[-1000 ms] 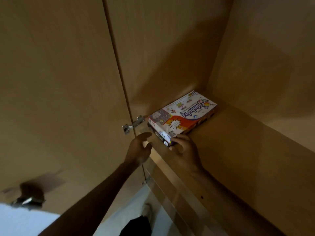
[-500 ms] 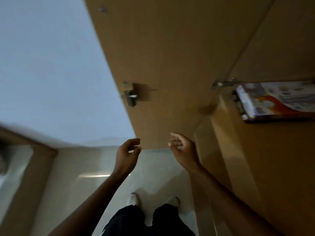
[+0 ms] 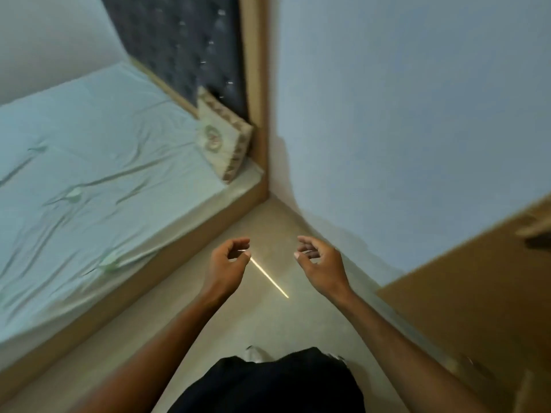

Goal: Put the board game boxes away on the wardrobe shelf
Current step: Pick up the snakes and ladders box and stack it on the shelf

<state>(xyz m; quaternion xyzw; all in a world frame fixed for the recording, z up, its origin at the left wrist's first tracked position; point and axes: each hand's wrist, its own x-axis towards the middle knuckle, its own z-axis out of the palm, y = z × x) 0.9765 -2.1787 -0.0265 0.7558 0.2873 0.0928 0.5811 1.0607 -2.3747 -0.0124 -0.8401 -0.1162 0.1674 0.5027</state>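
My left hand (image 3: 226, 265) and my right hand (image 3: 320, 265) hang in front of me over the beige floor, both empty with fingers loosely curled and apart. No board game box is in view. Only a brown panel of the wardrobe door (image 3: 477, 302) shows at the right edge; the shelf itself is out of sight.
A bed (image 3: 89, 180) with a pale green sheet and wooden frame fills the left. A patterned cushion (image 3: 222, 138) leans against the dark headboard (image 3: 190, 46). A pale blue wall (image 3: 402, 114) rises ahead. A bright streak of light lies on the floor (image 3: 268, 320).
My view swung away from the wardrobe shelf, where the boxes lay, down and left to the bed and floor. Both hands came off the boxes and lowered, empty.
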